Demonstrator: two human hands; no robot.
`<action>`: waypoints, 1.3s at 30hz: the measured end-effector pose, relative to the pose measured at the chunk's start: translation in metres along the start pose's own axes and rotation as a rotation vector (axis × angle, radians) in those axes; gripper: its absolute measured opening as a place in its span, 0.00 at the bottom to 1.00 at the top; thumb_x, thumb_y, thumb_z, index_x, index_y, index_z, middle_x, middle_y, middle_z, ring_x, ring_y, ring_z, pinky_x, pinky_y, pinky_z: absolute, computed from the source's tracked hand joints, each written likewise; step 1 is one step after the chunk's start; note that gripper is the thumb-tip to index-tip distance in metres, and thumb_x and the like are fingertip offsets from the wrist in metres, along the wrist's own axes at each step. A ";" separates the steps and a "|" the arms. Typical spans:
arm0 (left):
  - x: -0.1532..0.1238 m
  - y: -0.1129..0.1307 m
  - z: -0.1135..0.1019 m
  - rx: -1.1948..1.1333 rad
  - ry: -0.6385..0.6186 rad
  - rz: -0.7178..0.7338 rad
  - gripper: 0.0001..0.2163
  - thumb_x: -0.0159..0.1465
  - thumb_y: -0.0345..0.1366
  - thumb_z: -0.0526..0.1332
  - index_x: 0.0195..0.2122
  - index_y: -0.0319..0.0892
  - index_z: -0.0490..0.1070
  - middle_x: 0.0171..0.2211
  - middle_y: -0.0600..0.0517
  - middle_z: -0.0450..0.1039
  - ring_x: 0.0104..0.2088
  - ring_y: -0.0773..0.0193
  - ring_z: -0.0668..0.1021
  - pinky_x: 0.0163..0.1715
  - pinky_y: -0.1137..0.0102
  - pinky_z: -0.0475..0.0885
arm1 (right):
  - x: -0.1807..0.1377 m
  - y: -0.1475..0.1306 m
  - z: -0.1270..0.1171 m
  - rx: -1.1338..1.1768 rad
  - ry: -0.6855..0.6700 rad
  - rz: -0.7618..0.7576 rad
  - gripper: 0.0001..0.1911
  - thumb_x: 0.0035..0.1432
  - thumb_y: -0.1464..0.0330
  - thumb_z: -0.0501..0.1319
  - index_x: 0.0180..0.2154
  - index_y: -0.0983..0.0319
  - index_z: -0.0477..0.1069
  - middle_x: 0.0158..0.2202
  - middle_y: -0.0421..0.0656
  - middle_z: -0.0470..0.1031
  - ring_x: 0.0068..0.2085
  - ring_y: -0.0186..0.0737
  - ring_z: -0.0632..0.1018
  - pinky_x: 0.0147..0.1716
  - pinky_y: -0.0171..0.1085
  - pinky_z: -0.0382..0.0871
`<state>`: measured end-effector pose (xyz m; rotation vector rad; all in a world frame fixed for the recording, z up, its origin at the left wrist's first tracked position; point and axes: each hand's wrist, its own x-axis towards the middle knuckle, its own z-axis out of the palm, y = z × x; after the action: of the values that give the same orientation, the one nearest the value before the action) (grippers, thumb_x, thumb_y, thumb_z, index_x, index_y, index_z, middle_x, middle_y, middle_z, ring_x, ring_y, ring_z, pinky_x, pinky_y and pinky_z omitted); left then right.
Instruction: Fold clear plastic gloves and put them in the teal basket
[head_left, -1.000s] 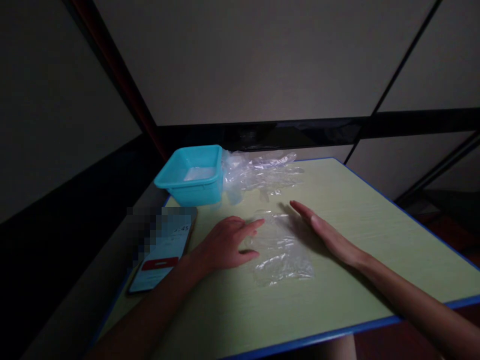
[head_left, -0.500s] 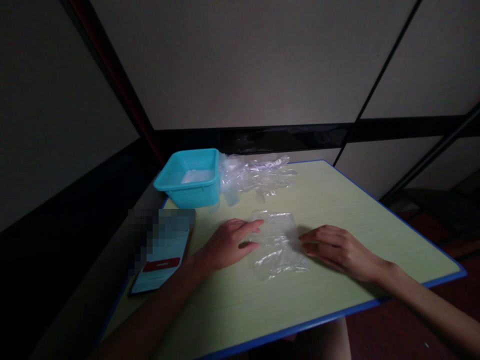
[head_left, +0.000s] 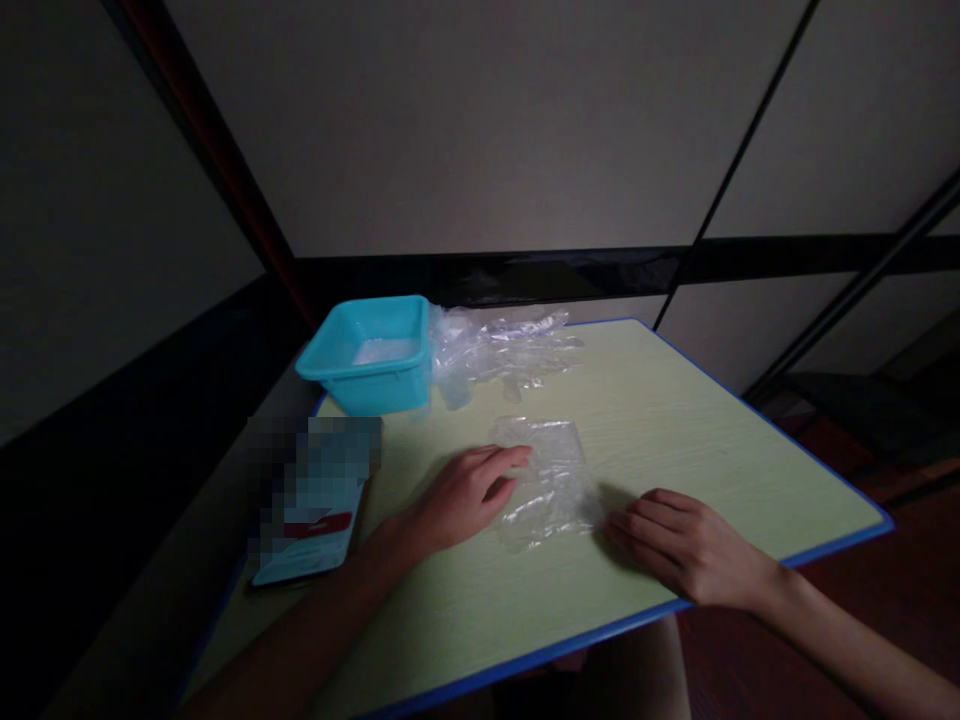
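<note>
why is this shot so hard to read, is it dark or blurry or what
Head view: dim, corners near black, the table the brightest patch; the clear plastic sheet shows only by faint glints; the right hand throws a soft shadow beside it; the phone is pixelated, not out of focus.

Tub (head_left: 365, 352) behind phone (head_left: 311, 515); plastic sheet (head_left: 547, 478) right of phone, on table (head_left: 675, 420).
</note>
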<state>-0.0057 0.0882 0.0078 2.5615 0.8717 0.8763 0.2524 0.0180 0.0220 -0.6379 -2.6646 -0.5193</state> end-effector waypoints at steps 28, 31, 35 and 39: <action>0.008 -0.001 0.008 -0.532 0.016 -0.378 0.11 0.55 0.25 0.56 0.40 0.36 0.69 0.34 0.47 0.76 0.35 0.65 0.77 0.36 0.71 0.72 | 0.002 0.001 0.002 -0.013 0.011 -0.032 0.18 0.63 0.76 0.44 0.35 0.68 0.72 0.35 0.48 0.76 0.35 0.39 0.76 0.31 0.37 0.71; 0.008 -0.001 0.008 -0.536 0.011 -0.369 0.11 0.55 0.26 0.56 0.40 0.36 0.69 0.34 0.47 0.76 0.35 0.65 0.77 0.36 0.71 0.71 | 0.002 0.004 0.003 0.006 -0.012 -0.048 0.16 0.63 0.75 0.45 0.38 0.70 0.71 0.40 0.49 0.76 0.40 0.40 0.75 0.35 0.38 0.72; 0.008 -0.001 0.008 -0.536 0.010 -0.370 0.10 0.55 0.25 0.56 0.39 0.36 0.69 0.34 0.47 0.76 0.34 0.65 0.77 0.36 0.71 0.71 | 0.002 0.006 0.003 0.003 -0.044 -0.068 0.15 0.62 0.76 0.46 0.39 0.70 0.71 0.42 0.50 0.75 0.41 0.40 0.75 0.37 0.38 0.72; 0.008 0.000 0.007 -0.543 0.004 -0.374 0.10 0.55 0.25 0.56 0.39 0.36 0.69 0.34 0.47 0.76 0.35 0.65 0.77 0.36 0.71 0.72 | 0.002 0.005 0.004 -0.008 -0.058 -0.085 0.14 0.62 0.76 0.47 0.39 0.69 0.71 0.42 0.50 0.75 0.40 0.40 0.75 0.36 0.38 0.73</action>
<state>0.0042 0.0928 0.0064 1.8613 0.9210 0.8561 0.2520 0.0252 0.0206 -0.5516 -2.7548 -0.5428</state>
